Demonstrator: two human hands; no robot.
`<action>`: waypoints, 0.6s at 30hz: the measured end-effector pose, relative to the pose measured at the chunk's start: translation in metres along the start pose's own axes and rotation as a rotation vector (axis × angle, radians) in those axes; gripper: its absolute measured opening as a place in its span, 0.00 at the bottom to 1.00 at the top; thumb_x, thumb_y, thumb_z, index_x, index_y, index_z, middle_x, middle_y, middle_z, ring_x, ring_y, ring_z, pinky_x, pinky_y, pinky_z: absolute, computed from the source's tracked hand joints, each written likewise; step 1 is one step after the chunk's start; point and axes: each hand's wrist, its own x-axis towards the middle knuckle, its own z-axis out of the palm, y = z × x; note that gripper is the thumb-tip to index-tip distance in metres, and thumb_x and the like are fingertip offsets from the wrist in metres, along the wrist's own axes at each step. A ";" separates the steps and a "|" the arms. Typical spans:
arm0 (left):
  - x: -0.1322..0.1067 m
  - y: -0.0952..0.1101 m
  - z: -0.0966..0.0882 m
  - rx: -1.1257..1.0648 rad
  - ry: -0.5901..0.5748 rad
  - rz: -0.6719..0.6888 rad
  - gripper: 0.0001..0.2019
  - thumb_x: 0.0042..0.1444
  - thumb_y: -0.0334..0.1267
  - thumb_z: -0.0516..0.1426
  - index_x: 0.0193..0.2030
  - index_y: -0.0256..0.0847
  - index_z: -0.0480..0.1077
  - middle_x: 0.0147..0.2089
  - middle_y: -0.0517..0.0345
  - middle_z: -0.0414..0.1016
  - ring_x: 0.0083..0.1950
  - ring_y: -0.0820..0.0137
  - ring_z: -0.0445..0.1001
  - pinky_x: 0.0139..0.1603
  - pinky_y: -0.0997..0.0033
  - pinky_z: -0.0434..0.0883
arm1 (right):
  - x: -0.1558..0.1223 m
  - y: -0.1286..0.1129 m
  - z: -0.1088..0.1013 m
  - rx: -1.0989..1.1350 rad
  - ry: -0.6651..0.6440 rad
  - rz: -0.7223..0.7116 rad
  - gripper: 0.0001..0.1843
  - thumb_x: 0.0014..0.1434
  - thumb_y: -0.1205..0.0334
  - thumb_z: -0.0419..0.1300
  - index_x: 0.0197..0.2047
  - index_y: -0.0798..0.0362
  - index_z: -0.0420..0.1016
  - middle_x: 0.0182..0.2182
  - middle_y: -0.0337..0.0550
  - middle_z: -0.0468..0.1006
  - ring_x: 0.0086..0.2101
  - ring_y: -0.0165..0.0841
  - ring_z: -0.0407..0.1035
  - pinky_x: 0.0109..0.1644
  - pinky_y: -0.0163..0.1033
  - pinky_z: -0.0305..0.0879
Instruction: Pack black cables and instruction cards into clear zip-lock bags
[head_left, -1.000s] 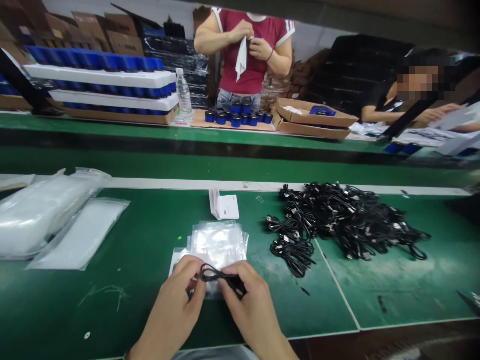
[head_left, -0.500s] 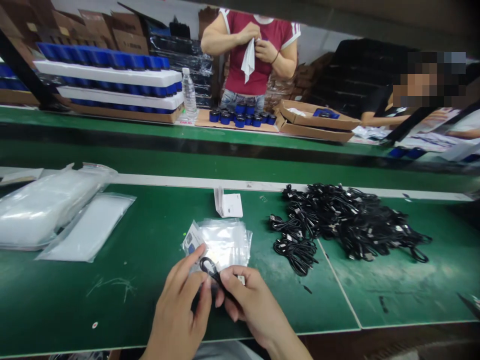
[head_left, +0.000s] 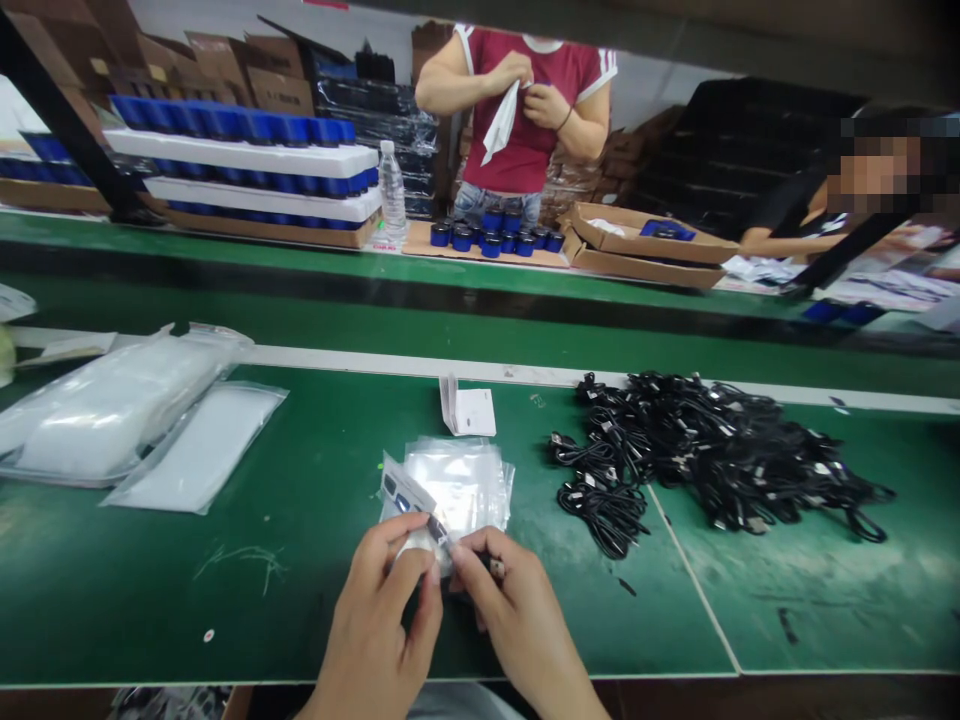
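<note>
Left hand (head_left: 379, 610) is curled into a tight pinch on a short black cable (head_left: 439, 530), and right hand (head_left: 517, 610) pinches the same cable from the other side. Both hover at the near edge of a stack of clear plastic bags (head_left: 457, 485), with a printed card (head_left: 405, 490) poking out at its left, on the green table (head_left: 300, 600). Further right lies a heap of coiled black cables (head_left: 712, 450).

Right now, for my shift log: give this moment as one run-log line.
left hand: at printed card | right hand: pinches black cable plug | beside: clear plastic bags, black cable pile
</note>
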 end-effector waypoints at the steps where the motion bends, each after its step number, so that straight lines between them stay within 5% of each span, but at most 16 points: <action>1: 0.000 0.000 0.000 0.003 0.004 0.000 0.05 0.57 0.30 0.50 0.36 0.43 0.65 0.49 0.49 0.62 0.46 0.65 0.70 0.43 0.66 0.71 | -0.003 -0.003 0.000 -0.056 -0.003 -0.027 0.12 0.59 0.55 0.56 0.32 0.55 0.71 0.22 0.36 0.70 0.20 0.24 0.60 0.23 0.28 0.56; 6: 0.000 -0.001 0.000 0.001 -0.002 -0.021 0.05 0.58 0.29 0.49 0.36 0.42 0.64 0.51 0.47 0.59 0.48 0.64 0.68 0.44 0.63 0.71 | -0.012 -0.021 -0.010 0.020 -0.262 -0.079 0.12 0.55 0.65 0.57 0.44 0.52 0.72 0.37 0.42 0.73 0.32 0.30 0.67 0.36 0.33 0.64; 9: -0.001 -0.001 0.001 -0.002 -0.014 0.002 0.05 0.57 0.29 0.50 0.36 0.42 0.64 0.52 0.46 0.57 0.51 0.62 0.66 0.45 0.61 0.70 | -0.010 -0.022 -0.012 -0.041 -0.252 -0.069 0.11 0.60 0.62 0.52 0.34 0.55 0.74 0.24 0.39 0.72 0.22 0.27 0.63 0.28 0.32 0.61; 15: -0.005 0.006 0.003 -0.043 0.041 0.028 0.06 0.55 0.28 0.51 0.36 0.43 0.64 0.55 0.47 0.56 0.53 0.62 0.65 0.48 0.61 0.70 | -0.006 0.003 0.009 -0.469 0.223 -0.482 0.15 0.59 0.69 0.49 0.25 0.53 0.72 0.25 0.41 0.66 0.25 0.30 0.63 0.27 0.33 0.59; 18: -0.006 0.012 0.003 -0.063 0.070 0.021 0.07 0.53 0.27 0.51 0.35 0.43 0.64 0.56 0.48 0.57 0.57 0.59 0.62 0.52 0.56 0.68 | 0.000 0.012 0.016 -0.478 0.493 -0.541 0.07 0.55 0.68 0.54 0.26 0.52 0.69 0.28 0.41 0.66 0.25 0.30 0.62 0.27 0.34 0.60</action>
